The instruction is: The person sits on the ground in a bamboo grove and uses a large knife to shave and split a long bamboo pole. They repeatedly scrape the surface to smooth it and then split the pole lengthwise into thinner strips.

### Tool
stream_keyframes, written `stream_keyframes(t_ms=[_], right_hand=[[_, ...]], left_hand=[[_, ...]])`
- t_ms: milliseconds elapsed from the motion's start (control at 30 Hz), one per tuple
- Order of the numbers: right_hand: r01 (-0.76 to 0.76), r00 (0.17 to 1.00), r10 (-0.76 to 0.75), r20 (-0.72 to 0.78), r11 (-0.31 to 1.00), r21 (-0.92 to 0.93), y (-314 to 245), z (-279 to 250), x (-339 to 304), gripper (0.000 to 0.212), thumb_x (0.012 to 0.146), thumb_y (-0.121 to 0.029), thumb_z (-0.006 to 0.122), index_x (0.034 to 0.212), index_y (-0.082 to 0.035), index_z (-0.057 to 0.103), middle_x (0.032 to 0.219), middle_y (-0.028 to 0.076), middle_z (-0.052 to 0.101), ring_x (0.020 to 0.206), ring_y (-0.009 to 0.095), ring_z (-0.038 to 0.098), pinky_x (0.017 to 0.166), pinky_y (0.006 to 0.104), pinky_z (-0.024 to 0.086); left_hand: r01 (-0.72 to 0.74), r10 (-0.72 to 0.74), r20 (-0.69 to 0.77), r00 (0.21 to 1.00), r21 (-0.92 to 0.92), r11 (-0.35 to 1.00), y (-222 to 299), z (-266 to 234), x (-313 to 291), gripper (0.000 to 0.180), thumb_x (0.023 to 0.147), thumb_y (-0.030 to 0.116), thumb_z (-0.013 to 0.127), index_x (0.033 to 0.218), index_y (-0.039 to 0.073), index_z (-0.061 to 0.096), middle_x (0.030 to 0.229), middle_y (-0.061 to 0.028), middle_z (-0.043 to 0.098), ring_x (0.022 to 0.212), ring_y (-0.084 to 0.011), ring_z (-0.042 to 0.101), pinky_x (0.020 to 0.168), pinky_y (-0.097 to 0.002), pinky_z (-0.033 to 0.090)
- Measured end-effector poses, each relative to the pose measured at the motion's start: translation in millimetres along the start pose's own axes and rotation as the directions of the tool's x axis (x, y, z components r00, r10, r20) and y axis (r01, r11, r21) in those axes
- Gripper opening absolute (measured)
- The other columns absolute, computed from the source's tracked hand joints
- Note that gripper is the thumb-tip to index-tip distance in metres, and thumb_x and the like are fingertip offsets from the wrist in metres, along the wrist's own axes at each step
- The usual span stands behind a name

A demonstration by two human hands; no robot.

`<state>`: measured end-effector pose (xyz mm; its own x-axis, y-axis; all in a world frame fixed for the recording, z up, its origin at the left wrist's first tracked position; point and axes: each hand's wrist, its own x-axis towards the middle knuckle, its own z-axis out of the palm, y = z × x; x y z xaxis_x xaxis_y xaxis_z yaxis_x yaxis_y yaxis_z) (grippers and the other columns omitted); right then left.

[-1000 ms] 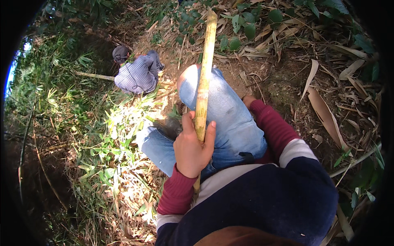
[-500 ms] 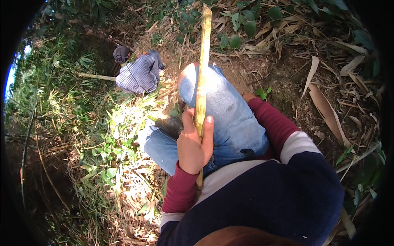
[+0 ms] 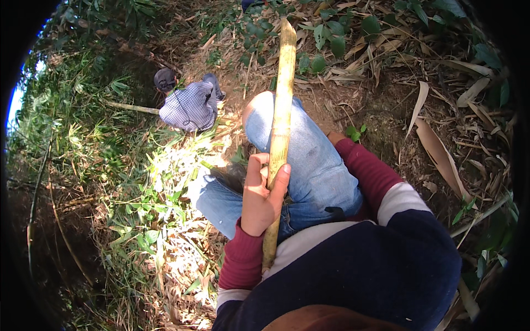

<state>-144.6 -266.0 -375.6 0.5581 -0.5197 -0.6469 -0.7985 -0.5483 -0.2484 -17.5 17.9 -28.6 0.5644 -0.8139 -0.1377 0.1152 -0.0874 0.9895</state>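
A yellow-green bamboo stick (image 3: 280,132) with a slanting cut at its far end stands lengthwise in front of me, passing over my bent knee in blue jeans. My left hand (image 3: 263,201) is closed around its lower half, thumb on the right side and fingers on the left. The near end of the stick comes close to my belly. On the far side of my raised leg, my right hand (image 3: 334,138) is low by the ground. Only a small part of it shows, and its fingers are hidden behind the knee.
Another person (image 3: 189,107) in a checked shirt and cap sits at the upper left, beside a long pole (image 3: 132,106). Dry sheaths (image 3: 439,154) and leaf litter cover the slope on the right. Green undergrowth (image 3: 149,204) grows on the left.
The bamboo stick has slid a little down toward me and to the right in my left hand's grip, and its near end shows more. The right hand stays by the knee.
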Motion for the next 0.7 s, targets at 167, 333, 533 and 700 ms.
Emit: stream_keyframes(t_ms=[167,333,533,700], right_hand=[[-0.032,0.999,0.032,0.009,0.999,-0.007,-3,-11,-11,0.045,0.09,-0.035,0.065,0.113,0.001,0.077,0.118,0.026,0.073,0.112,0.04,0.072,0.095,0.0476,0.057],[-0.019,0.988,0.012,-0.155,0.999,-0.042,-24,-38,-51,0.046,0.088,-0.039,0.07,0.108,0.002,0.077,0.11,0.027,0.075,0.109,0.041,0.073,0.092,0.0476,0.059],[-0.043,0.967,0.051,-0.25,0.998,0.036,-24,-48,-70,0.057,0.085,-0.042,0.076,0.118,0.005,0.068,0.106,0.028,0.074,0.102,0.044,0.073,0.087,0.0491,0.06],[-0.021,0.91,0.062,-0.409,0.994,0.105,-1,-34,-54,0.055,0.082,-0.03,0.076,0.125,0.003,0.063,0.114,0.028,0.07,0.106,0.046,0.069,0.092,0.0528,0.056]], left_hand=[[-0.022,0.022,0.001,1.0,0.019,1.0,-2,1,1,0.019,0.107,0.011,0.061,0.119,0.007,0.047,0.075,0.0,0.058,0.06,-0.0059,0.053,0.054,-0.0221,0.042],[0.078,-0.079,-0.001,0.997,-0.115,0.99,-8,-15,4,0.029,0.106,0.023,0.062,0.125,0.004,0.052,0.064,0.0002,0.055,0.05,-0.0062,0.048,0.046,-0.0225,0.038],[0.03,-0.02,0.046,0.999,-0.231,0.973,-5,-34,9,0.036,0.104,0.021,0.062,0.13,-0.002,0.053,0.06,-0.0023,0.054,0.044,-0.0068,0.044,0.041,-0.0218,0.035],[-0.077,0.051,-0.163,0.985,-0.156,0.985,27,-64,27,0.038,0.102,0.007,0.063,0.137,-0.001,0.05,0.072,-0.002,0.06,0.056,-0.0087,0.057,0.051,-0.0219,0.047]])
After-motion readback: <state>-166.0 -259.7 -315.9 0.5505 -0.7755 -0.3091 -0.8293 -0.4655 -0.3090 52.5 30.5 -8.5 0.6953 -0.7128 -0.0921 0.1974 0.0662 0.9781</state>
